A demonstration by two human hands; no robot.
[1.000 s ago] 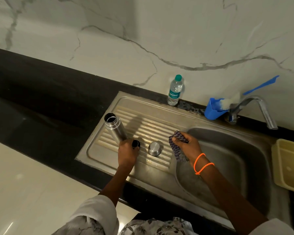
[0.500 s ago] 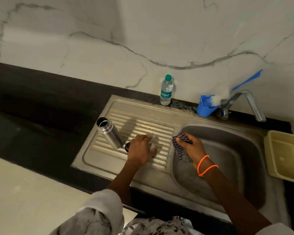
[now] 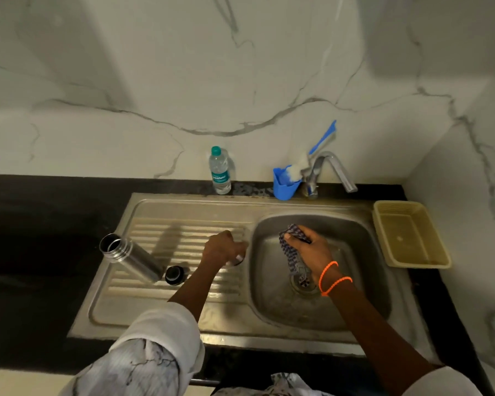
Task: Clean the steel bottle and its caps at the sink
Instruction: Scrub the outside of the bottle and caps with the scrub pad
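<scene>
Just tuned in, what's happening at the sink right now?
A person is cleaning at a steel sink. The right hand grips a checked cloth over the basin. The left hand is curled around a small steel cap on the drainboard. The open steel bottle stands on the drainboard with a black cap beside it; neither hand touches them. The tap shows no water running.

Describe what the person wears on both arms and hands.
The left arm has a white sleeve pushed up near the elbow, with grey marbled print lower down. The right wrist carries two thin orange bands; a white sleeve edge shows near the elbow. Both hands are bare, with no gloves or rings visible.
</scene>
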